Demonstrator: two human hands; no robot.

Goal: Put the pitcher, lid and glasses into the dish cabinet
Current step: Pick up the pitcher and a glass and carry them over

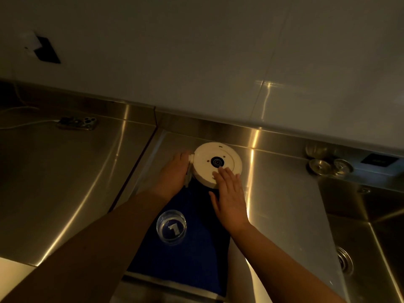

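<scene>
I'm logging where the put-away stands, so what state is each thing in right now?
pitcher: upside down on the blue mat, base up.
left hand: at the pitcher's handle side, grip hidden.
right hand: fingers straight, flat on the base.
glass: upright on the mat, untouched.
blue mat: spread flat on the steel counter.
phone: face down, cable plugged in.
</scene>
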